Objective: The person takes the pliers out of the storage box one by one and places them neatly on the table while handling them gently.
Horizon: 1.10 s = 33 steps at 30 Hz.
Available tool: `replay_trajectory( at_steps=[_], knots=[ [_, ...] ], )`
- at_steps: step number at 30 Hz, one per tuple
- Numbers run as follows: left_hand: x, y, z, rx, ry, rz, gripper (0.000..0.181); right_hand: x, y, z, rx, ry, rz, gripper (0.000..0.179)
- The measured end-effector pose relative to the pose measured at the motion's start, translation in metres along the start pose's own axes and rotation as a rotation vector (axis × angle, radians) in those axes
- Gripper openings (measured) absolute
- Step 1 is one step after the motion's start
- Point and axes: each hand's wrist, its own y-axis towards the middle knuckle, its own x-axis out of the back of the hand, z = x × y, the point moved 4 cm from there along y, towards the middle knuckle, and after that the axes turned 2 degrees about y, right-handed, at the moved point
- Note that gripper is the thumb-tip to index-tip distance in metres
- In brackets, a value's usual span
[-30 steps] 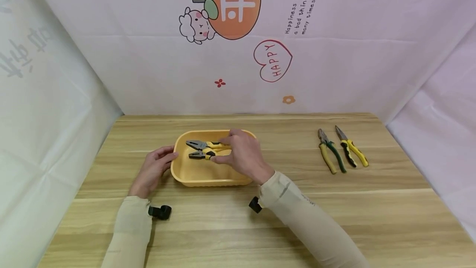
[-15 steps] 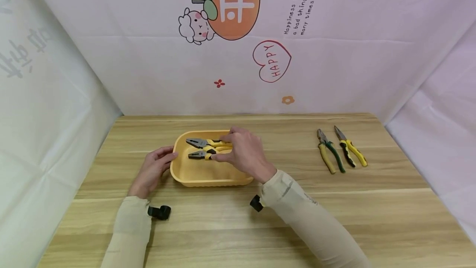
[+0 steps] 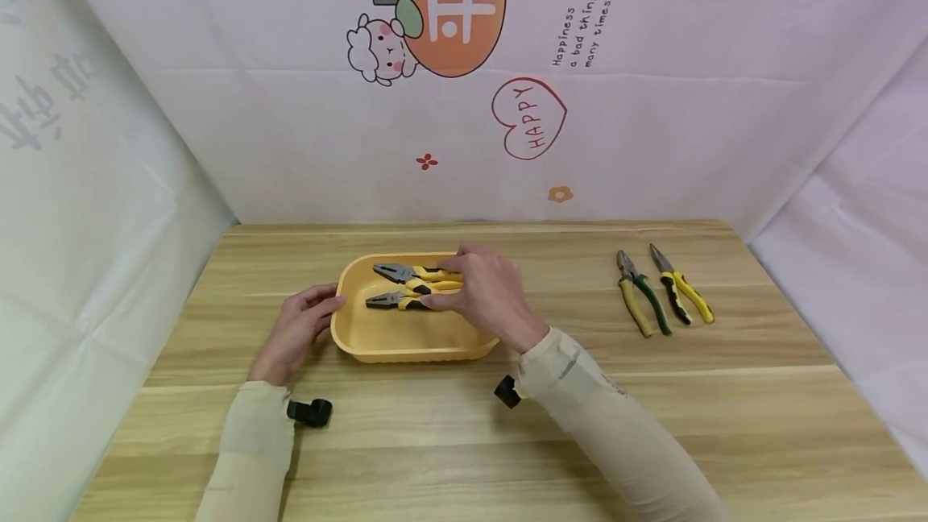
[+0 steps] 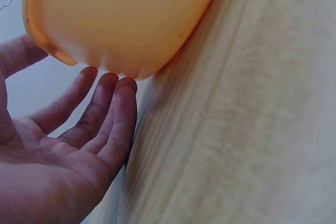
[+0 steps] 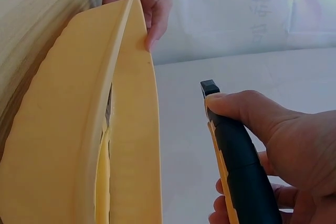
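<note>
Pinching yellow-and-black pliers (image 3: 410, 272), the right hand (image 3: 490, 290) hangs above the tray (image 3: 406, 340) (whose end the left hand (image 3: 296, 329) grips).

Wooden table (image 3: 406, 441) (tray (image 3: 413, 356), two pliers (image 3: 635, 276))

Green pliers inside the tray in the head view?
No, the green pliers lie on the table, off to the right of the tray.

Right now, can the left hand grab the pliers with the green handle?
Probably not easily: the yellow tub and the right hand are between the left hand and the green-handled pliers.
</note>
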Motion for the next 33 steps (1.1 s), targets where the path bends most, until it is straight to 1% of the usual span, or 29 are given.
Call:
replay_trajectory(
  at_steps=[7, 13, 21, 33],
  knots=[
    [0.001, -0.001, -0.001, 0.003, 0.016, -0.001, 0.053, 0.007, -0.004, -0.012, -0.018, -0.024, -0.021, 0.058],
    [0.0, 0.0, -0.001, -0.003, 0.009, 0.003, 0.054, 0.015, -0.007, -0.024, -0.043, -0.013, -0.034, 0.055],
    [0.0, 0.0, 0.0, -0.006, 0.01, 0.001, 0.054, 0.021, -0.013, -0.043, -0.086, -0.03, -0.032, 0.054],
    [0.001, 0.0, 0.0, -0.007, 0.011, 0.003, 0.053, 0.031, -0.022, -0.065, -0.105, -0.06, -0.063, 0.053]
  ],
)
